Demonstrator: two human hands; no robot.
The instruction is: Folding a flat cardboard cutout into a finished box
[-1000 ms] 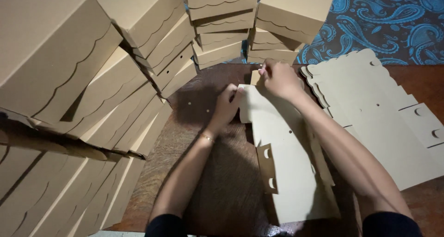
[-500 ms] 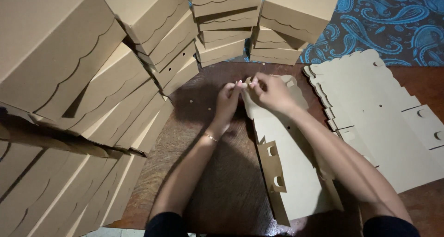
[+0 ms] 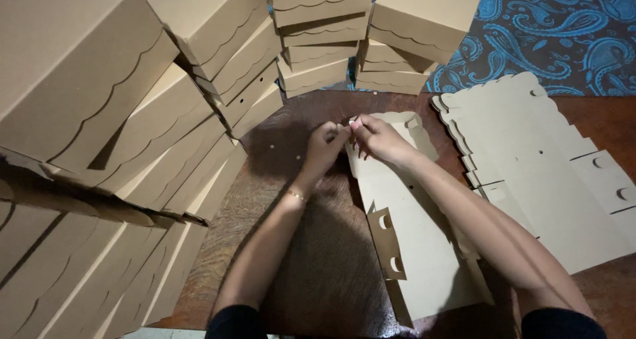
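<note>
A flat tan cardboard box blank [image 3: 424, 246] lies on the brown wooden table [image 3: 311, 273] in front of me, its left side flap with two cut-outs bent upward. My left hand [image 3: 326, 144] and my right hand [image 3: 376, 138] meet at the blank's far left corner, both pinching its edge with their fingertips. The scalloped end flap of the blank shows just beyond my right hand. A thin bracelet circles my left wrist.
Stacks of folded tan boxes [image 3: 112, 134] with scalloped lids crowd the left side and the far edge [image 3: 371, 41]. A pile of flat blanks [image 3: 536, 160] lies at the right. Blue paisley cloth [image 3: 563, 34] covers the far right.
Both hands moved left and came together at the blank's far corner. The blank's left side flap has risen from flat to bent upward.
</note>
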